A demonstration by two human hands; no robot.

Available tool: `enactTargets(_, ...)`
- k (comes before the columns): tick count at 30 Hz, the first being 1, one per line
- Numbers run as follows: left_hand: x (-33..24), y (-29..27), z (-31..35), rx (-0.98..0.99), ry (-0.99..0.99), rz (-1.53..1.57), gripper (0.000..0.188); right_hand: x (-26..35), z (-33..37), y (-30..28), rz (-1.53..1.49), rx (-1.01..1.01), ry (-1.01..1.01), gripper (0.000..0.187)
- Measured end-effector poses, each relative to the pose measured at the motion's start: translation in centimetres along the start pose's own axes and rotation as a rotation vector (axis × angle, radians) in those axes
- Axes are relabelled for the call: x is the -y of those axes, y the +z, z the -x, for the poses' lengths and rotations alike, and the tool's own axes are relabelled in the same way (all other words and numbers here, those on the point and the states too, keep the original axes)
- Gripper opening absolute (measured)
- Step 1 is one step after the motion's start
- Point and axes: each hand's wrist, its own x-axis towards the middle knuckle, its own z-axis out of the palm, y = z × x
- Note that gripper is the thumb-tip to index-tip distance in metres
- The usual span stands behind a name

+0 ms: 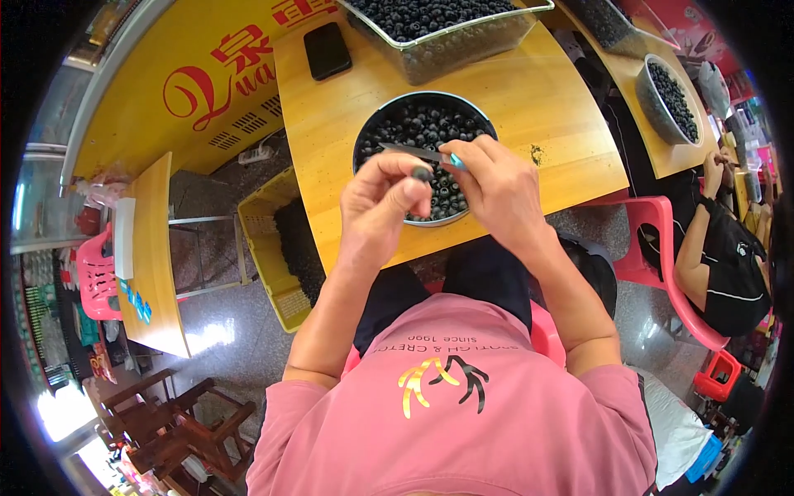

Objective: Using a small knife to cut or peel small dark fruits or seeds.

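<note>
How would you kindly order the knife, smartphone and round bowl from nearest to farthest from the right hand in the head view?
1. Knife, held in the right hand.
2. Round bowl, below and leftward.
3. Black smartphone, far left on the table.

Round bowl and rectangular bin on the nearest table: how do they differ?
The round bowl has a curved rim; the rectangular bin has straight sides and corners. The bowl's wall looks opaque, while the bin's is see-through. The bowl sits beneath the person's left hand and right hand; the bin stands beyond them, toward the far side of the table. Both hold many dark round fruits.
</note>
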Motion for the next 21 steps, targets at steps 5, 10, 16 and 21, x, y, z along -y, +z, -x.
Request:
enactTargets(5, 0.3, -0.2, 0.0, 0.055, 0.031, -0.026, 0.012, 0.0, -0.3, -0.4, -0.113, -0.013, 0.197, 0.014)
enactTargets(10, 0.9, -0.6, 0.1, -0.049, 0.054, -0.199, 0.015, 2.4, -0.8, -1.0, -0.543, 0.081, 0.389, 0.018)
enactTargets(16, 0.8, -0.7, 0.6, 0.012, 0.174, -0.409, 0.015, 2.6, -0.3, -0.2, -0.902, 0.168, 0.653, 0.023)
enactTargets(21, -0.4, -2.3, 1.1, 0.085, 0.127, -0.336, 0.019, 2.6, -0.3, 0.7, -1.126, 0.25, 0.69, 0.025)
